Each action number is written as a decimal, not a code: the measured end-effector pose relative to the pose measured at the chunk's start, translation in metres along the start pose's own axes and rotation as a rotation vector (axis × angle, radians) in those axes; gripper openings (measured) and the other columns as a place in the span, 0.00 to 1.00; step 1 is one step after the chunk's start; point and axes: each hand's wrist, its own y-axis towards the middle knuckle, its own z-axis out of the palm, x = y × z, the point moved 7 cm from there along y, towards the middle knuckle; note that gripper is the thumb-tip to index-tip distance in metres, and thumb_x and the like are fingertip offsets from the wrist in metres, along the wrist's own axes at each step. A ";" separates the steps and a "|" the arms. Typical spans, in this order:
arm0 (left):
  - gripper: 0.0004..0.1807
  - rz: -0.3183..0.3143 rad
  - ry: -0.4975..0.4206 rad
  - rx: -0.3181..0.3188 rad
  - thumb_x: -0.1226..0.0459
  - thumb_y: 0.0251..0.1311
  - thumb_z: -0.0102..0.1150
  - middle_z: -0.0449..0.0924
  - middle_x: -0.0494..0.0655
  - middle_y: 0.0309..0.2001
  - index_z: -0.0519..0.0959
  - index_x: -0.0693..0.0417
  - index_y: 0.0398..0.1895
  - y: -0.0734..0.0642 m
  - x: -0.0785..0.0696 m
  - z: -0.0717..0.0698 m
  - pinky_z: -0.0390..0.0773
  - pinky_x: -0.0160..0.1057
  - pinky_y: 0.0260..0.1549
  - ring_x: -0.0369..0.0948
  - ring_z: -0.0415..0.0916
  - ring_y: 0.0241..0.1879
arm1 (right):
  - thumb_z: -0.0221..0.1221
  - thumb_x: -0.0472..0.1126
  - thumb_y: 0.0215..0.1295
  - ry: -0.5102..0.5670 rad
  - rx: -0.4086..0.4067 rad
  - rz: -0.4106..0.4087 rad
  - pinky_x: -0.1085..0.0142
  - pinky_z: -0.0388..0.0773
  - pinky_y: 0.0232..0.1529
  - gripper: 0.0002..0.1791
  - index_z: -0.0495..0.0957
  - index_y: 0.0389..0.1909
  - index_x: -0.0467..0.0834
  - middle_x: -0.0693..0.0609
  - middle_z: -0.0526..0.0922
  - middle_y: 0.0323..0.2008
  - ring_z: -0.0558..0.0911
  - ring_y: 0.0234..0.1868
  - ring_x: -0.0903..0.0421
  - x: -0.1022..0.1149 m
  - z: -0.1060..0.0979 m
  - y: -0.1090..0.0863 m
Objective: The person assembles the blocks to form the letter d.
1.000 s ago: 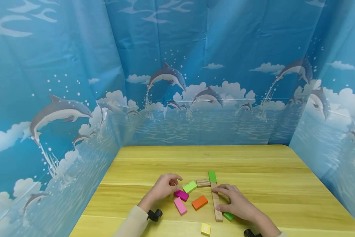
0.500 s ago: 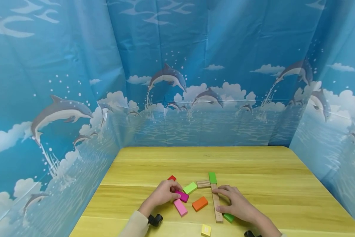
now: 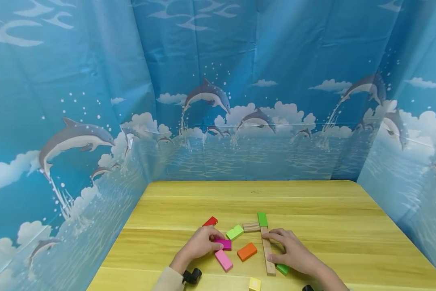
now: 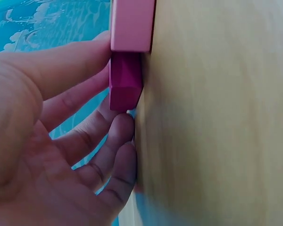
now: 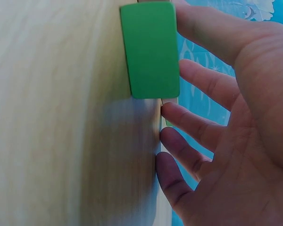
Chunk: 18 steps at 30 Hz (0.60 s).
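My left hand pinches a magenta block between thumb and fingers, low over the table. In the left wrist view the magenta block sits close to the end of a pink block. My right hand rests beside a straight strip of bare wooden blocks, its thumb and index fingertip touching the strip, the fingers fairly straight. A green block lies near the right thumb, partly covered by the hand in the head view. Another green block stands at the strip's far end.
A short wooden piece juts left from the strip. A lime block, an orange block and a red block lie around the left hand. A yellow block is near the front. A dolphin-print curtain surrounds the table.
My left hand has lowered onto the magenta block and gripped it, and the block has turned to lie more sideways. The red block has come into sight behind that hand. My right hand stays put.
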 end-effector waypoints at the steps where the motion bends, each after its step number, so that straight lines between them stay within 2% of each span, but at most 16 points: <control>1: 0.08 0.001 -0.001 -0.004 0.62 0.59 0.72 0.77 0.34 0.34 0.89 0.44 0.41 -0.001 0.000 0.000 0.73 0.35 0.33 0.35 0.71 0.33 | 0.66 0.61 0.62 0.002 0.000 -0.001 0.40 0.71 0.53 0.35 0.74 0.68 0.53 0.51 0.71 0.64 0.66 0.62 0.42 0.000 0.000 0.000; 8: 0.08 0.023 0.015 -0.018 0.64 0.58 0.72 0.76 0.34 0.35 0.86 0.40 0.38 -0.004 -0.004 0.004 0.73 0.36 0.35 0.35 0.72 0.34 | 0.66 0.61 0.62 0.013 -0.002 0.001 0.39 0.71 0.52 0.35 0.73 0.68 0.54 0.47 0.70 0.65 0.66 0.62 0.41 -0.001 -0.001 -0.001; 12: 0.10 0.023 -0.020 -0.017 0.66 0.58 0.72 0.78 0.32 0.35 0.85 0.40 0.38 -0.006 -0.005 0.006 0.74 0.36 0.35 0.35 0.73 0.34 | 0.66 0.62 0.61 0.008 0.001 0.008 0.39 0.70 0.52 0.35 0.73 0.68 0.55 0.47 0.70 0.65 0.66 0.62 0.42 -0.002 -0.001 -0.001; 18: 0.10 0.065 -0.073 -0.013 0.70 0.58 0.70 0.81 0.36 0.33 0.85 0.45 0.38 -0.007 -0.007 0.005 0.76 0.35 0.34 0.34 0.76 0.32 | 0.66 0.62 0.61 0.016 0.002 0.005 0.40 0.70 0.53 0.35 0.73 0.68 0.57 0.48 0.69 0.66 0.65 0.62 0.42 -0.004 0.000 -0.001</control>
